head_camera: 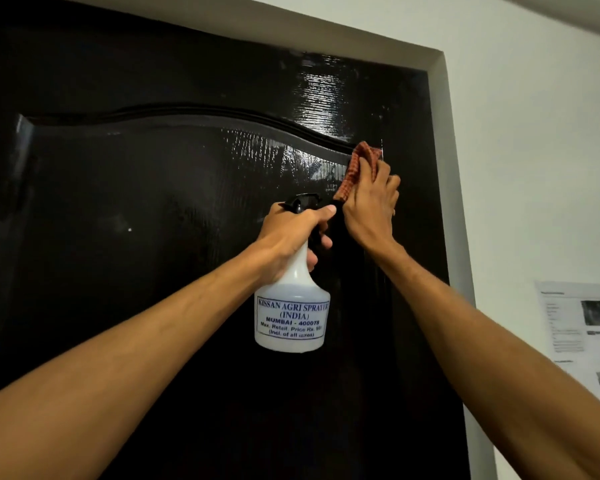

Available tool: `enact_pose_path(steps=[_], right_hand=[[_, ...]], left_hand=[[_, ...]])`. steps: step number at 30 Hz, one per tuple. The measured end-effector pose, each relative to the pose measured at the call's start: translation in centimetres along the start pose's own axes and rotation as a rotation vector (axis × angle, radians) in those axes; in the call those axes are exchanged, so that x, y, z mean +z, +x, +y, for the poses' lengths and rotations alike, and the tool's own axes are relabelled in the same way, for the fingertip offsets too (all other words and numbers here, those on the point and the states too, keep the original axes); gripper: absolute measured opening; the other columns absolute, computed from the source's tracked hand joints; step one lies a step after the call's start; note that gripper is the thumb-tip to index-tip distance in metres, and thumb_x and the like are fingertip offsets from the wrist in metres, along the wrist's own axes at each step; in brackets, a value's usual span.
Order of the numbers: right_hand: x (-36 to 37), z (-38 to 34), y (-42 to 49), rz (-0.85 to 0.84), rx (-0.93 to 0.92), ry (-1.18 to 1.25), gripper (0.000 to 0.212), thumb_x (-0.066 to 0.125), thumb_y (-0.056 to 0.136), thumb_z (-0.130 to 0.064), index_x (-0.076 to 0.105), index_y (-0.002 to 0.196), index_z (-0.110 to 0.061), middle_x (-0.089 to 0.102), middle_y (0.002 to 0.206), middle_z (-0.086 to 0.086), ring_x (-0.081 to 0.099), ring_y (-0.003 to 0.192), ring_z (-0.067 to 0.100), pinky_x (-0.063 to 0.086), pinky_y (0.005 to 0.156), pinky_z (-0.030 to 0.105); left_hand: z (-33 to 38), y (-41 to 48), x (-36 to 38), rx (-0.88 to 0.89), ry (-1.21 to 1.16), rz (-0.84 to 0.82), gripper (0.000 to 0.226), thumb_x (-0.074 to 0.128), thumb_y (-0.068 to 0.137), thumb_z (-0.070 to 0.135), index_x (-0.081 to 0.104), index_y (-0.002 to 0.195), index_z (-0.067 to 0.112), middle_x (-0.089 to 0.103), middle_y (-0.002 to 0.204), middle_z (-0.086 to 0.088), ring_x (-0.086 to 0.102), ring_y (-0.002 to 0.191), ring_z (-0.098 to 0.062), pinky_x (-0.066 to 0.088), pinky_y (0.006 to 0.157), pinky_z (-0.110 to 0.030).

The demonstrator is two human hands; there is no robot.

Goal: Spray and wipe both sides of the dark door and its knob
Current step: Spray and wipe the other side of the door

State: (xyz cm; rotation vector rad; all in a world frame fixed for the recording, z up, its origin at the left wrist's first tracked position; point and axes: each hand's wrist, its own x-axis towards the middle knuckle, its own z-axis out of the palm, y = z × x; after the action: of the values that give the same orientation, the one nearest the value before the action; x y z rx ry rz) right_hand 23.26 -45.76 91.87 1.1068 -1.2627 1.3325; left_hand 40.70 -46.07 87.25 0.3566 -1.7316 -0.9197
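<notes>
Glossy grained door point(153, 202), checked cloth point(351, 174)

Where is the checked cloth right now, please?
In the head view, the checked cloth is in the right hand, pressed against the dark door at upper right, beside the spray bottle the left hand grips.

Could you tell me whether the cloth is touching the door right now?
Touching. The head view shows the right hand holding the cloth pressed flat against the door near its right edge.
</notes>
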Motion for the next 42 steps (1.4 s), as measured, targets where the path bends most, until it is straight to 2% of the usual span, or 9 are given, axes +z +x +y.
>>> enact_pose_path(steps=[3, 7, 11, 17, 21, 31, 37, 40, 42], right_hand=[[0.0, -1.2, 2.6, 0.029, 0.026, -0.003, 0.047, 0.042, 0.099, -0.024, 0.041, 0.145, -0.012, 0.039, 0.140, 0.015, 0.039, 0.116, 0.032, 0.037, 0.100, 0.043], [0.2, 0.0, 1.2, 0.079, -0.062, -0.056, 0.039, 0.040, 0.103, -0.027, 0.046, 0.139, -0.015, 0.042, 0.135, 0.013, 0.037, 0.106, 0.024, 0.032, 0.089, 0.036], [0.6, -2.2, 3.2, 0.136, 0.019, -0.158, 0.039, 0.047, 0.093, -0.018, 0.046, 0.131, -0.006, 0.044, 0.134, 0.020, 0.042, 0.113, 0.038, 0.038, 0.094, 0.046], [4.0, -10.0, 4.2, 0.041, -0.217, -0.203, 0.040, 0.052, 0.089, -0.021, 0.049, 0.125, -0.004, 0.046, 0.132, 0.021, 0.044, 0.112, 0.040, 0.039, 0.089, 0.049], [6.3, -15.6, 5.6, 0.017, -0.321, -0.161, 0.039, 0.055, 0.092, -0.025, 0.050, 0.126, -0.007, 0.045, 0.136, 0.017, 0.043, 0.116, 0.037, 0.037, 0.091, 0.044], [11.8, -28.8, 3.7, -0.049, -0.568, -0.117, 0.037, 0.049, 0.089, -0.022, 0.053, 0.122, -0.007, 0.047, 0.135, 0.018, 0.045, 0.111, 0.038, 0.036, 0.086, 0.044], [13.5, -33.8, 2.3, -0.124, -0.834, -0.122, 0.040, 0.048, 0.092, -0.024, 0.052, 0.127, -0.006, 0.046, 0.138, 0.018, 0.044, 0.112, 0.037, 0.035, 0.087, 0.042], [13.9, -36.6, 1.9, -0.141, -0.886, -0.144, 0.041, 0.048, 0.092, -0.024, 0.052, 0.128, -0.005, 0.048, 0.137, 0.020, 0.046, 0.110, 0.039, 0.036, 0.086, 0.044], [14.1, -38.0, 1.3, -0.141, -0.884, -0.160, 0.043, 0.048, 0.092, -0.023, 0.052, 0.129, -0.002, 0.049, 0.135, 0.022, 0.047, 0.111, 0.041, 0.037, 0.085, 0.047]], left_hand=[[0.6, 1.7, -0.3, 0.003, 0.016, 0.026, 0.063, 0.079, 0.087, 0.046, 0.061, 0.125, 0.000, 0.079, 0.079, -0.011, 0.056, 0.038, -0.019, 0.048, 0.045, -0.026], [0.7, 2.5, -1.7, 0.007, 0.030, 0.027, 0.060, 0.079, 0.088, 0.047, 0.062, 0.124, 0.002, 0.080, 0.081, -0.011, 0.056, 0.039, -0.018, 0.049, 0.045, -0.027], [0.8, 2.8, -4.9, 0.019, 0.044, 0.037, 0.061, 0.079, 0.088, 0.047, 0.061, 0.124, 0.001, 0.080, 0.084, -0.012, 0.055, 0.040, -0.018, 0.049, 0.047, -0.028], [0.7, 2.5, -13.0, 0.022, 0.084, 0.142, 0.060, 0.079, 0.086, 0.047, 0.063, 0.121, 0.002, 0.080, 0.085, -0.014, 0.055, 0.041, -0.020, 0.049, 0.049, -0.030], [1.8, 1.4, -17.5, 0.009, 0.103, 0.201, 0.040, 0.078, 0.091, 0.041, 0.071, 0.101, 0.003, 0.078, 0.083, -0.016, 0.053, 0.040, -0.020, 0.048, 0.051, -0.031], [2.6, -0.7, -29.8, 0.014, 0.193, 0.402, 0.056, 0.080, 0.087, 0.040, 0.063, 0.123, -0.001, 0.076, 0.076, -0.014, 0.053, 0.037, -0.020, 0.048, 0.047, -0.029], [2.3, -3.5, -34.3, -0.020, 0.224, 0.461, 0.041, 0.078, 0.090, 0.036, 0.071, 0.111, 0.001, 0.076, 0.078, -0.014, 0.054, 0.040, -0.020, 0.048, 0.049, -0.029], [2.1, -5.2, -36.4, -0.036, 0.254, 0.498, 0.040, 0.077, 0.090, 0.035, 0.068, 0.112, 0.003, 0.077, 0.080, -0.014, 0.054, 0.040, -0.019, 0.048, 0.048, -0.028], [1.7, -6.3, -37.5, -0.039, 0.287, 0.511, 0.029, 0.075, 0.093, 0.034, 0.071, 0.099, 0.006, 0.076, 0.081, -0.015, 0.054, 0.039, -0.018, 0.048, 0.047, -0.027]])
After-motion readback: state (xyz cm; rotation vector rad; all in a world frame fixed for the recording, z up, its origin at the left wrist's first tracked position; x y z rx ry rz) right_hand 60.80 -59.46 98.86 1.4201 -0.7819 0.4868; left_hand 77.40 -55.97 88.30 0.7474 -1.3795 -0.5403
